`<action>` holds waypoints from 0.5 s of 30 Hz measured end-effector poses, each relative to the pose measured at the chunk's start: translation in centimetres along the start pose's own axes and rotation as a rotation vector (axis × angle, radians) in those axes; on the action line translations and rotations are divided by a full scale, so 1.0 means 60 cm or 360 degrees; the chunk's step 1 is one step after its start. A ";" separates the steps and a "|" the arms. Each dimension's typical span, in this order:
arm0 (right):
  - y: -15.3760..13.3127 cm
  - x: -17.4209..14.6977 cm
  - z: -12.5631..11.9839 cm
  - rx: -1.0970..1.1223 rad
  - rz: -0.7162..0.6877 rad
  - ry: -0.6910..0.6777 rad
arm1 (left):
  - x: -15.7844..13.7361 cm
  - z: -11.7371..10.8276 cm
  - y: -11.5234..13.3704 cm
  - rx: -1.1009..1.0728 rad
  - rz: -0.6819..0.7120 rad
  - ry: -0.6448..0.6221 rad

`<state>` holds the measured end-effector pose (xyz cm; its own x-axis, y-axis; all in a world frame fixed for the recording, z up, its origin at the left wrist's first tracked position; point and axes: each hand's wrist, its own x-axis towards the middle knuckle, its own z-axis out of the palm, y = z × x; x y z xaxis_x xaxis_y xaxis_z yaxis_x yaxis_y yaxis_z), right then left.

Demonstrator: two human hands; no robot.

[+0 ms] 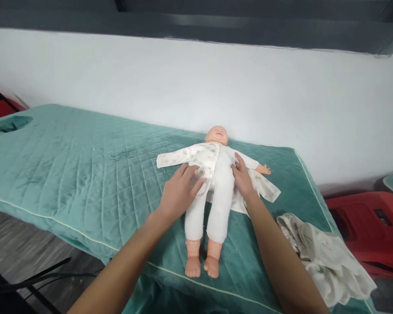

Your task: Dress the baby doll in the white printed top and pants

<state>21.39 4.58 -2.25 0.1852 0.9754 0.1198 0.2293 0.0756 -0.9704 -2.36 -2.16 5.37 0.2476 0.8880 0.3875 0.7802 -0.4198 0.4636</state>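
Note:
A baby doll (221,187) lies on its back on a green quilted bed cover (124,187), with a white soft body and bare plastic feet. A white printed baby shirt (205,159) covers one side of its chest, the sleeve at the left stretched out over that arm. The shirt's other half lies spread under the doll, with its loose sleeve (265,185) flat on the bed. My left hand (182,189) rests at the shirt's front hem, fingers apart. Against the doll's side at the right is my right hand (242,176), thumb and forefinger apart.
Crumpled white printed clothing (327,257) lies at the bed's right front corner. Beyond that edge stands a red plastic chair (373,226). A white wall (183,83) runs along the back of the bed. Dark cables (52,277) hang at the lower left.

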 end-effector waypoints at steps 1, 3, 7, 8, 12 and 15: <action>-0.003 -0.001 0.001 0.0014 -0.0003 0.0015 | -0.014 0.004 -0.005 0.0083 0.0025 -0.0036; -0.008 -0.002 0.002 0.0035 -0.0006 0.0017 | -0.037 0.016 -0.007 0.0212 0.0120 -0.0103; -0.013 -0.003 0.002 0.0038 0.0027 0.0007 | -0.055 0.034 0.006 0.0346 0.0213 -0.0108; -0.013 -0.003 0.001 0.0025 0.0041 0.0007 | -0.054 0.035 0.011 0.0334 0.0249 -0.0119; -0.012 -0.002 -0.001 -0.0061 0.0035 0.0018 | -0.044 0.027 0.027 0.0205 0.0400 -0.0285; -0.014 -0.003 0.000 -0.0105 -0.0003 0.0019 | -0.012 0.013 0.034 0.0144 0.0387 -0.0448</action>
<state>21.14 4.32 -1.48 0.1961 0.9726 0.1246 0.2924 0.0633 -0.9542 -0.52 -3.51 5.39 0.5698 0.7865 0.2380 0.7237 -0.6175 0.3081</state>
